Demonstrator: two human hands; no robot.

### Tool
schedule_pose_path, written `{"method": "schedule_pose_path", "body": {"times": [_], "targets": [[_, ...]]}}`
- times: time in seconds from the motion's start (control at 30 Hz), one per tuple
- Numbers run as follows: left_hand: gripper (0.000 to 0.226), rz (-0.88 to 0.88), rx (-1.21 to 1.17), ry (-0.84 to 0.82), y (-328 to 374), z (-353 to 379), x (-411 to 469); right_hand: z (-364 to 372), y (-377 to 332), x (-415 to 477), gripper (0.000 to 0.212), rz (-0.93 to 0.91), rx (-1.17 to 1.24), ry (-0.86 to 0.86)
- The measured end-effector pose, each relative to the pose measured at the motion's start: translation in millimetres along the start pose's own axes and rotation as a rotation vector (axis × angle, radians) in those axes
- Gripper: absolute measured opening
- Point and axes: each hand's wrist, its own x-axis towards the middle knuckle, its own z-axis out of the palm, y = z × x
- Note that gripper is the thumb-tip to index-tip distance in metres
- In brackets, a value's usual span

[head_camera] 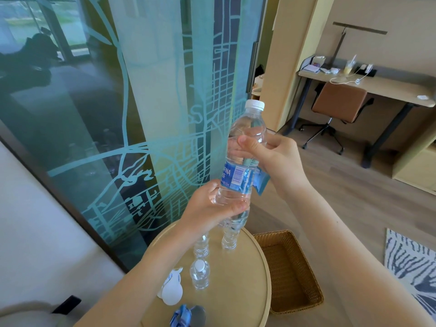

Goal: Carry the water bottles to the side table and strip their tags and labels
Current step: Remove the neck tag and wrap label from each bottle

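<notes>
Clear plastic water bottle [243,161] with white cap, raised above the round tan bench [236,291]; its blue wrap label [238,179] is partly peeled. Left hand [212,204] closed around the base, right hand [271,156] around the shoulder. Step: label stripping. Next move likely requires pinching the loose flap.

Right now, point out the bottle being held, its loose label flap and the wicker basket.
held bottle [253,107]: head view, on its white cap.
label flap [261,182]: head view, on the peeled blue end.
wicker basket [291,274]: head view, on its woven floor.
</notes>
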Motion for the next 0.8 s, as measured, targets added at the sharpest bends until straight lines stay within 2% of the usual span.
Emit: {"method": "schedule_pose_path", "body": {"times": [0.17, 0.2, 0.43, 0.6, 0.8], "targets": [[0.079, 0.018, 0.066, -0.072, 12.6, -12.8, 6.5, -4.1, -5.7, -0.6, 0.017, -0.045, 0.005, 0.026], [0.08, 0.033, 0.035, -0.068, 15.5, -15.2, 8.2, -4.9, -6.5, -0.5, 0.018, -0.055, -0.001, 0.033], [0.026, 0.121, -0.06, -0.036, 32.7, -10.9, 21.3, -10.3, -5.1, 0.7, 0.025, -0.061, -0.056, 0.042], [0.026, 0.18, -0.064, 0.078, 33.2, -8.9, 23.7, -12.6, -4.6, -2.0, 0.039, -0.047, -0.102, 0.062], [0.026, 0.257, 0.072, 0.148, 38.5, -7.8, 21.5, -12.3, -0.5, -3.0, 0.05, -0.045, -0.145, 0.107]]}}
